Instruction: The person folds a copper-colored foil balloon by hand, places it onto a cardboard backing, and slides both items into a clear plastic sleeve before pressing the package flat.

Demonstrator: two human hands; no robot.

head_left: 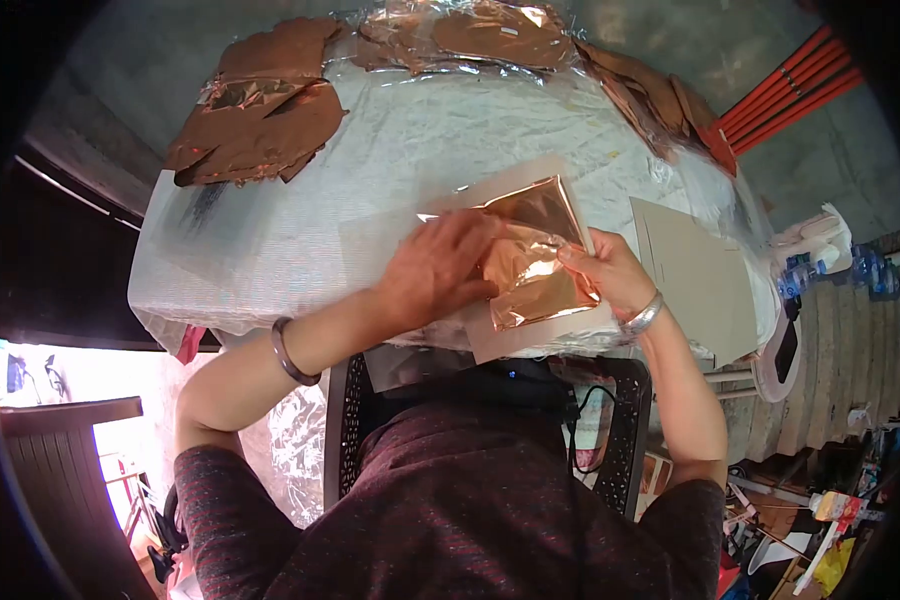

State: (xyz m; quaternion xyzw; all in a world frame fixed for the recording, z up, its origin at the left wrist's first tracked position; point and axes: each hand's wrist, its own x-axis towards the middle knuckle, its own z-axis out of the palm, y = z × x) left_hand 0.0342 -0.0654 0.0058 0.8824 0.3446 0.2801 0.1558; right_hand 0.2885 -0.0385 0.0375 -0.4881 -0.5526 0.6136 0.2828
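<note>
A shiny copper-coloured foil sheet (550, 285) lies on a larger pale translucent backing sheet (490, 342), tilted near the front of the table. My right hand (618, 275) grips its right edge, thumb on top and the other fingers hidden beneath. Over the left edge of the foil rests my left hand (435, 265), slightly blurred, its thumb apart from the bent fingers, which touch the foil. A thin see-through sheet shows under and to the left of that hand. The foil is wrinkled in the middle.
A white cloth (270, 250) covers the table. Brown copper-toned sheets (270, 115) lie at the back left, more under clear plastic (500, 38) at the back. Grey-beige boards (700, 280) rest on the right. Red poles (790, 90) stand beyond the back right corner.
</note>
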